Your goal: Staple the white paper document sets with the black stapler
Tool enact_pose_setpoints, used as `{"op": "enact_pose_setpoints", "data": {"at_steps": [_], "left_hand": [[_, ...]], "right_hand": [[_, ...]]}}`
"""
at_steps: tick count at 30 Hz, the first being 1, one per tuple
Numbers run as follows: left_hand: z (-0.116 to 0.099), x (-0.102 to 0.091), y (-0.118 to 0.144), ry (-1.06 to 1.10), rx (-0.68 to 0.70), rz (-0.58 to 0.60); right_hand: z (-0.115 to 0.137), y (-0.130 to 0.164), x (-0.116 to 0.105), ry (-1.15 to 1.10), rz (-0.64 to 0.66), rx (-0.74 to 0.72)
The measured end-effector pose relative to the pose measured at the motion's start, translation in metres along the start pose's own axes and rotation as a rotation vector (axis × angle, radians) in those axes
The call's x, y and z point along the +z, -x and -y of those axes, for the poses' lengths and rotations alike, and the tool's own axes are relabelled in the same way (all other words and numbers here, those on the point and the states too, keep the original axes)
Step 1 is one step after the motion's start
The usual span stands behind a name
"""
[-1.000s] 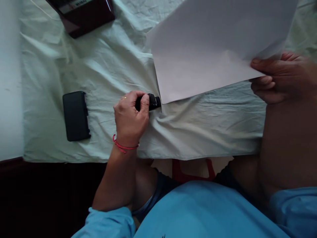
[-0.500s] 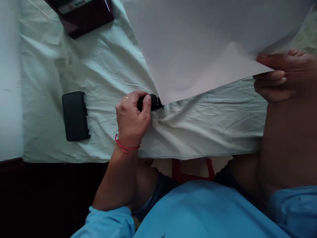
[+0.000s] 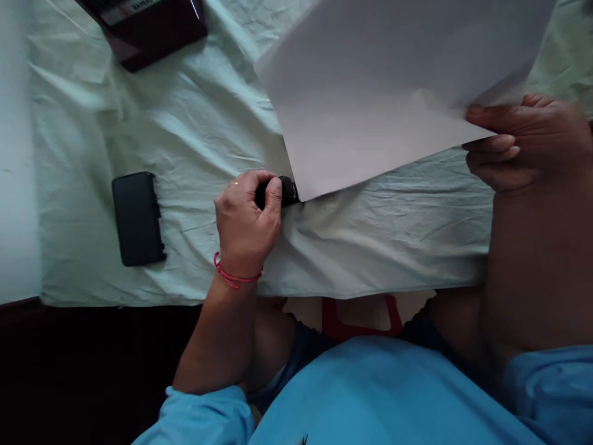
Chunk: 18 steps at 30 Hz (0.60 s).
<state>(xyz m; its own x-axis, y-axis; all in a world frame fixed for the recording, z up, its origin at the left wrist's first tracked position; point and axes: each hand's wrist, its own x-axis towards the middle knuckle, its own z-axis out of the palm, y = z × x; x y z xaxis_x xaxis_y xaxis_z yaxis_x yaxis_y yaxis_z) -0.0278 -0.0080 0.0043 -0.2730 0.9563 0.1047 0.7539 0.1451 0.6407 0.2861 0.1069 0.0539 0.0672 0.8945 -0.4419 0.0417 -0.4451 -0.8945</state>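
Note:
My left hand [image 3: 245,222] is closed around a small black stapler-like tool [image 3: 288,190] resting on the pale green cloth [image 3: 185,136]. The tool's tip touches the lower corner of a large white sheet of paper [image 3: 370,93]. My right hand [image 3: 523,142] pinches the paper's right edge between thumb and fingers and holds the sheet lifted above the cloth. A red thread bracelet circles my left wrist.
A black phone-like case [image 3: 136,217] lies on the cloth to the left of my left hand. A dark red box [image 3: 148,28] sits at the top left. The cloth's front edge runs just above my knees, and a red stool frame [image 3: 356,318] shows below it.
The paper swung up and toward me half a second ago, then dropped back to nearly where it was. My left hand stayed on the black tool.

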Motion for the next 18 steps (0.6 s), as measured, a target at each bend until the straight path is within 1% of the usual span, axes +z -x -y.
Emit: {"op": "enact_pose_setpoints", "data": {"at_steps": [3,6,10,12,15,18], "left_hand": [[0.0,0.0,0.0,0.026,-0.009,-0.003],[-0.002,0.0,0.0,0.055,-0.027,0.007],[-0.003,0.0,0.0,0.009,-0.034,0.028],[-0.002,0.0,0.0,-0.016,-0.019,0.023],[0.001,0.0,-0.001,-0.06,0.039,-0.006],[0.005,0.0,-0.002,-0.08,0.077,0.002]], "right_hand": [[0.001,0.001,0.005,-0.109,-0.056,0.078],[0.002,0.002,0.01,-0.125,-0.059,0.083],[0.0,0.0,0.012,-0.16,-0.044,0.097],[-0.002,-0.002,0.011,-0.182,-0.042,0.097],[-0.005,-0.005,0.008,-0.192,-0.03,0.098],[-0.007,-0.006,0.005,-0.189,0.016,0.087]]}}
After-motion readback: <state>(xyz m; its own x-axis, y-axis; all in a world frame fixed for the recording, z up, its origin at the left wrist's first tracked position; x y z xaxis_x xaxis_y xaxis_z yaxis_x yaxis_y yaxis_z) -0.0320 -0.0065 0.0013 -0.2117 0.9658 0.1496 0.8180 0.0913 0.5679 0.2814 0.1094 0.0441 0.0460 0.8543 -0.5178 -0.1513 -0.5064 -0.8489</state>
